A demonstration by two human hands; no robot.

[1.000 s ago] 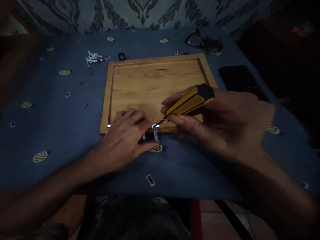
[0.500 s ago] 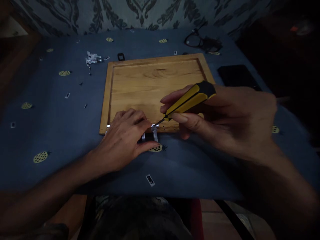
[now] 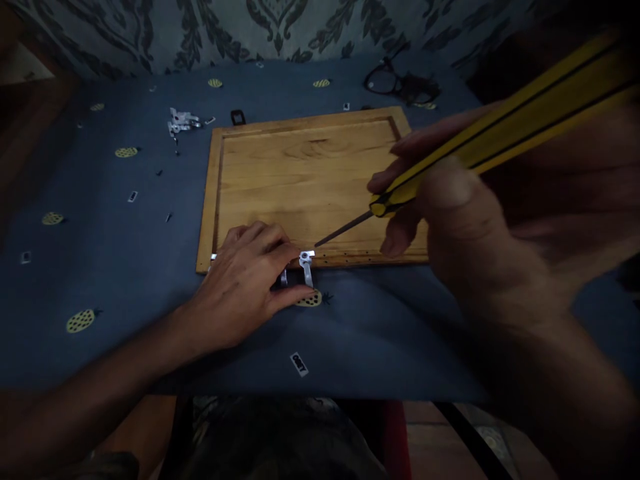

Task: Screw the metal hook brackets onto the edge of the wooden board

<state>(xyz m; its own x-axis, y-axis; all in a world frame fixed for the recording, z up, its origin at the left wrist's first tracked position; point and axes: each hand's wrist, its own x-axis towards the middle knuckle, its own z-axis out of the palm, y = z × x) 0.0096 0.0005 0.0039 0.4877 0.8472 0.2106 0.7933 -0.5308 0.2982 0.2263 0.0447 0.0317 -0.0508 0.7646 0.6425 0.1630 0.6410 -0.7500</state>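
Blue pineapple-print tablecloth (image 3: 360,340): wooden panel (image 3: 300,183), metal fitting (image 3: 183,122), glasses (image 3: 384,81), small black frame (image 3: 233,118).

The left hand (image 3: 243,287) was bare, with slim fingers and well-marked knuckles, and faint lines ran over its back. The left forearm (image 3: 145,363), bare too, was slender at the wrist and widened toward the elbow. The right hand (image 3: 515,257) was likewise bare, large beside the lens, its thick thumb ending in a short, rounded thumbnail (image 3: 451,187). The right forearm (image 3: 563,380) was uncovered as well, its lower part lost in shadow. At the bottom centre showed a garment (image 3: 270,437), near-black and mottled with greyish patches, rather like camouflage. A dark, rounded edge of cloth (image 3: 113,464) showed at the lower left, too dim to identify as a sleeve.
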